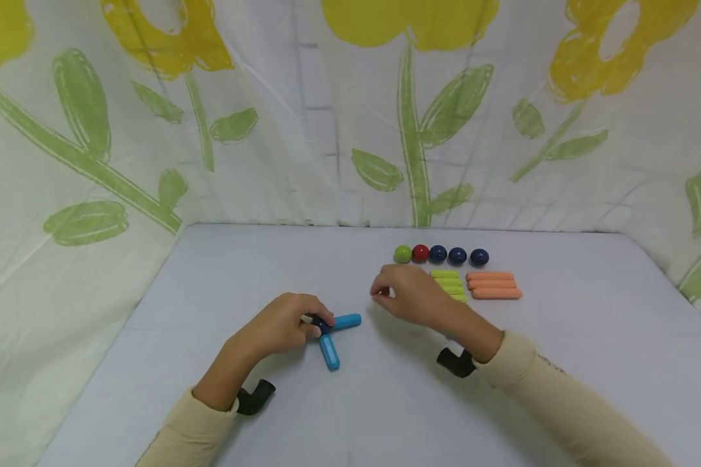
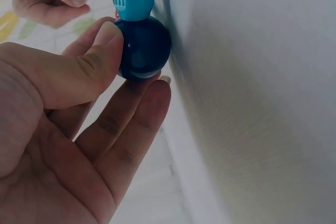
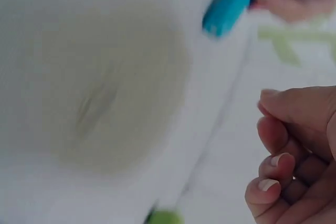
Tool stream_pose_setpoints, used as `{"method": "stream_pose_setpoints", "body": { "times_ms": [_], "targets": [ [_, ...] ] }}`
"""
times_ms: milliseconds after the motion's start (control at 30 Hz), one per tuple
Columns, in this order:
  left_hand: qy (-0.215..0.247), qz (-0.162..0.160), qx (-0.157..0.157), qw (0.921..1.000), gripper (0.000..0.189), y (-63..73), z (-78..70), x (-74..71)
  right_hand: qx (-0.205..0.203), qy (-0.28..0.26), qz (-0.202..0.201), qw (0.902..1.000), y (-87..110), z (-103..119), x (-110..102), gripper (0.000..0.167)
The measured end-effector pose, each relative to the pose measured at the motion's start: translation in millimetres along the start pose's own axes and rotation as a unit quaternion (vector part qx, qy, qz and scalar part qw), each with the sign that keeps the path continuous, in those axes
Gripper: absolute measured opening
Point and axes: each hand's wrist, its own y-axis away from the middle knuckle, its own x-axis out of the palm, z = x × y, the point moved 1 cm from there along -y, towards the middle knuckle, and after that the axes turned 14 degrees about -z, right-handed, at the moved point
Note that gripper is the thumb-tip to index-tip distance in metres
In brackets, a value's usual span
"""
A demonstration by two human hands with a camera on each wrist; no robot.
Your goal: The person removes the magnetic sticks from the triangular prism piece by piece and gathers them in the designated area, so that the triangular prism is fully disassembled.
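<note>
In the head view my left hand (image 1: 285, 324) pinches a dark blue ball (image 2: 144, 48) between thumb and fingers, low over the white table. Two light blue sticks meet at that ball: one stick (image 1: 347, 322) points right, the other stick (image 1: 330, 352) toward the near edge. My right hand (image 1: 415, 295) hovers to the right, apart from the joined pieces, its fingers loosely curled. Nothing shows between those fingers in the right wrist view, where the thumb and index tip are separate. Just beyond it lie several yellow-green sticks (image 1: 446, 275), partly hidden by the hand.
A row at the back holds a green ball (image 1: 402, 253), a red ball (image 1: 420, 253) and dark blue balls (image 1: 458, 256). Orange sticks (image 1: 494, 285) lie to the right of the yellow-green ones. A flower-printed curtain (image 1: 304, 143) hangs behind the white table (image 1: 385, 415).
</note>
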Motion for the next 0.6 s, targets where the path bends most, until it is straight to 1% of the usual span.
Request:
{"method": "stream_pose_setpoints", "body": {
  "times_ms": [67,133,200,267,333,367,467,533,600],
  "targets": [
    [0.003,-0.001,-0.001,1.0000,0.026,-0.4,-0.5,0.0,-0.016,-0.006,0.033,0.9993,-5.7,15.3,16.7,0.006],
    [0.005,-0.001,0.002,1.0000,0.026,-0.7,-0.5,-0.1,-0.026,-0.011,0.056,0.9980,-10.3,25.7,31.9,0.005],
    [0.010,-0.001,0.007,0.9999,0.026,-0.8,-0.1,-0.8,-0.032,-0.013,0.067,0.9972,-13.0,32.2,42.5,0.005],
    [0.011,-0.002,0.013,0.9999,0.026,-1.1,0.9,-1.0,-0.029,-0.017,0.075,0.9967,-14.4,35.1,47.5,0.006],
    [0.010,-0.003,0.016,0.9998,0.026,-1.2,1.0,-1.2,-0.022,-0.020,0.080,0.9964,-14.6,36.0,47.2,0.006],
    [0.009,-0.004,0.013,0.9999,0.026,-1.1,0.8,-1.2,-0.014,-0.021,0.086,0.9959,-14.3,35.7,46.5,0.006],
    [0.006,-0.004,0.009,0.9999,0.026,-0.6,0.1,-0.9,0.023,-0.029,0.118,0.9923,-10.2,32.6,41.7,0.010],
    [0.006,-0.002,0.003,1.0000,0.026,0.0,-0.7,-0.9,0.053,-0.034,0.140,0.9881,-3.6,29.9,36.0,0.013],
    [0.005,0.000,0.000,1.0000,0.025,0.6,-0.8,-0.9,0.074,-0.039,0.157,0.9841,6.3,26.6,28.4,0.016]
  ]
}}
